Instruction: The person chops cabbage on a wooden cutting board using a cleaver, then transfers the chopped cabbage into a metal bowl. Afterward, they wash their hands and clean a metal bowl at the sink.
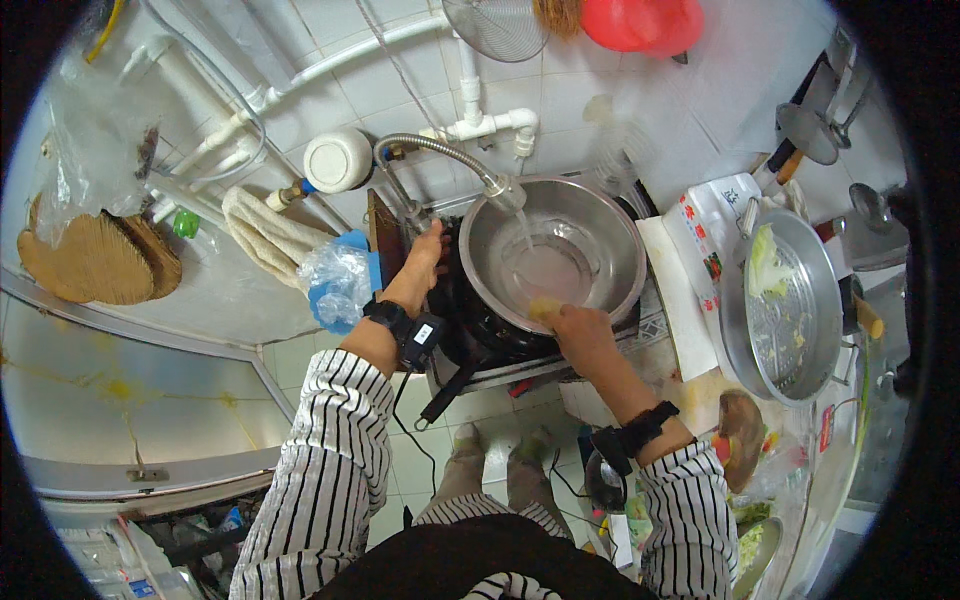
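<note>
Water runs from a flexible metal faucet (505, 193) into a large stainless steel basin (474, 289), which rests on a dark wok-like pan (487, 339) on the stove. My left hand (429, 251) is at the base of the faucet, left of the basin; its fingers are partly hidden, and I cannot tell how firmly they grip. My right hand (579, 335) holds a yellowish sponge or scrubber (545, 309) at the basin's near right rim. Shallow water lies in the bottom of the basin.
At the right stands a perforated metal steamer pan (814, 315) with a cabbage leaf (766, 262), beside a white foam box (694, 240). A pan handle (448, 394) juts toward me. A blue plastic bag (337, 281) hangs left of the stove. White pipes (360, 54) cross the wall.
</note>
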`<state>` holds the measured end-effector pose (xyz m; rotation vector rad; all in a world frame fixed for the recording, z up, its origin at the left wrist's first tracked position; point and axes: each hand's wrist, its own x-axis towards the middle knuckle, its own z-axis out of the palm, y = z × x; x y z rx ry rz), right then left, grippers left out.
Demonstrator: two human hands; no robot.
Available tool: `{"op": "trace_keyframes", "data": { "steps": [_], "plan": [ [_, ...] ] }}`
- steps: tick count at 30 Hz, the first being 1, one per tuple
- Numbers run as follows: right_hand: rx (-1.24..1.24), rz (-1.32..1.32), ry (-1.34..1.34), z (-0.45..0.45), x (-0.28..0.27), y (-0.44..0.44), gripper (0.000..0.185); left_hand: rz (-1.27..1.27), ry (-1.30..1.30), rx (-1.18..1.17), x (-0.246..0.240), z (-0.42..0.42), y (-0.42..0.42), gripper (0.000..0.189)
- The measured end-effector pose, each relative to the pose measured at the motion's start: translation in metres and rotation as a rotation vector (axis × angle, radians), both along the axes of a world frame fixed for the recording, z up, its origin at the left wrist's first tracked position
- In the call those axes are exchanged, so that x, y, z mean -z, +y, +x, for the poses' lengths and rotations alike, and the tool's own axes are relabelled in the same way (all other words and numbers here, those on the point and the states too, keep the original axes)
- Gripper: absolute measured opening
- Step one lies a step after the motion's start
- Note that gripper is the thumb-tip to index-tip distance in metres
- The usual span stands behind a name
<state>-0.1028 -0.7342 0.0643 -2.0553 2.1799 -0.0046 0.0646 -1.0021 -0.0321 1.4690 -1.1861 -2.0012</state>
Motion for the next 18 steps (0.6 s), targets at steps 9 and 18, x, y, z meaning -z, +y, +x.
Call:
{"op": "trace_keyframes", "data": {
  "steps": [9,18],
  "plan": [
    [0.066,-0.267,-0.146,0.014,0.016,-0.018,0.024,0.465,0.246,0.267,-0.058,0.006,0.113,0.080],
    [0.064,-0.056,-0.751,0.035,0.053,-0.023,0.040,0.426,0.287,-0.068,-0.020,0.010,0.136,0.034]
  ]
}}
